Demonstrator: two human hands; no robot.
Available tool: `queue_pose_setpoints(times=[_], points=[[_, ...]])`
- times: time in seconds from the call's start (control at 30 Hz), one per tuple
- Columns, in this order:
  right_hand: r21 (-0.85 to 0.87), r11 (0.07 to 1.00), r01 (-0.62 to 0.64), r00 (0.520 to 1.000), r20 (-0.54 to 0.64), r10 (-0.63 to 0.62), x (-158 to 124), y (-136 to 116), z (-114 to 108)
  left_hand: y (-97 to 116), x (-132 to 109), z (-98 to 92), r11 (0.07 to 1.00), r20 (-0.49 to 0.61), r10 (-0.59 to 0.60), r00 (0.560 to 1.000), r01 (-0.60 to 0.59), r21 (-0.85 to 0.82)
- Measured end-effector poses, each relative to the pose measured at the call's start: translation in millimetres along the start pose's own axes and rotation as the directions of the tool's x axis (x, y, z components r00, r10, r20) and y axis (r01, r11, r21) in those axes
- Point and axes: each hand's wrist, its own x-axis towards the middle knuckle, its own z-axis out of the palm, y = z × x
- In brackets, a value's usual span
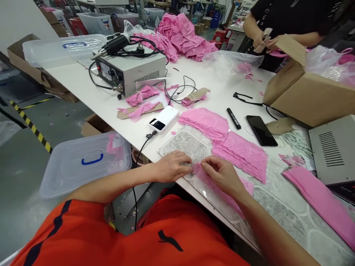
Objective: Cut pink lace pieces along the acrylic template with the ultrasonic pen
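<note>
A pink lace piece [210, 183] lies along the near edge of the table [213, 83]; the right hand [222, 173] pinches its end, the left hand [174, 166] curls beside it, grip unclear. Beyond lie pink lace stacks [240, 153], then a white power bank [166, 117].

White tabletop [216, 101], grey patterned mat [188, 146] along near edge, two pink lace stacks [241, 153], white power bank [165, 118], black marker [233, 118], black phone [261, 130], grey machine [149, 68], pink fabric heap [183, 33] far end.

The shirt [133, 245] is orange-red, a dark logo [169, 239] at six o'clock, a dark stripe [58, 222] at eight.
</note>
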Motion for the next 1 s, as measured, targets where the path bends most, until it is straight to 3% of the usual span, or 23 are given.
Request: queue_pose_setpoints(times=[0.13, 0.23, 0.3, 0.37, 0.5, 0.63, 0.73, 0.8, 1.0], points=[[0.163, 0.986, -0.02, 0.961, -0.27, 0.065, -21.9, -3.7, -31.4, 2.0, 4.0, -9.2, 0.999, -0.023, 0.043, 0.999, -0.043, 0.014], [0.19, 0.982, 0.002, 0.86, -0.501, 0.095, -53.1, 3.1, -56.5, 2.1, 13.7, -12.7, 0.995, -0.025, 0.104, 0.994, -0.104, -0.003], [0.19, 0.982, -0.001, 0.76, -0.638, 0.125, -79.2, 12.8, -69.3, 1.7, 22.7, -11.7, 0.987, 0.037, 0.156, 0.987, -0.156, -0.026], [0.191, 0.981, -0.024, 0.628, -0.761, 0.164, -107.5, 25.2, -78.1, 1.0, 31.0, -8.8, 0.98, 0.099, 0.198, 0.975, -0.195, -0.045], [0.223, 0.967, -0.124, 0.366, -0.895, 0.253, -162.3, 51.0, -85.2, -2.4, 41.2, -4.6, 0.965, 0.128, 0.262, 0.956, -0.258, -0.051], [0.25, 0.935, -0.251, 0.235, -0.921, 0.309, -202.1, 70.9, -85.9, -2.7, 52.2, -9.7, 0.948, 0.153, 0.317, 0.936, -0.317, -0.027], [0.202, 0.895, -0.397, 0.201, -0.933, 0.299, -221.0, 82.3, -87.6, 5.2, 68.2, -13.5, 0.942, 0.184, 0.334, 0.925, -0.335, -0.024], [0.123, 0.854, -0.506, 0.208, -0.943, 0.26, -230.4, 89.0, -89.4, 13.8, 82.0, -11.9, 0.935, 0.194, 0.353, 0.915, -0.354, -0.03], [-0.031, 0.763, -0.645, 0.334, -0.91, 0.245, -248.7, 97.1, -94.3, 42.4, 127.1, 15.6, 0.867, 0.258, 0.492, 0.831, -0.493, -0.066]])
